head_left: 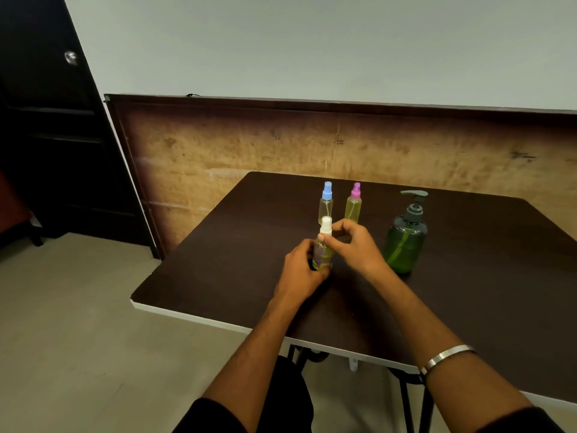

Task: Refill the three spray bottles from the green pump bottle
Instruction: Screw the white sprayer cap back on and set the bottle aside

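Left hand is wrapped around the white-capped spray bottle near the middle of the bench, probably steadying it while the right hand pinches its neck to twist the top. Blue-capped bottle and pink-capped bottle wait just behind, green pump bottle close on the right.

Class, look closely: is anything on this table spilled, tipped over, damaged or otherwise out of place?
Nothing stands out. All four bottles stand upright on the table, no spill shows, and both hands hold the white-capped bottle.
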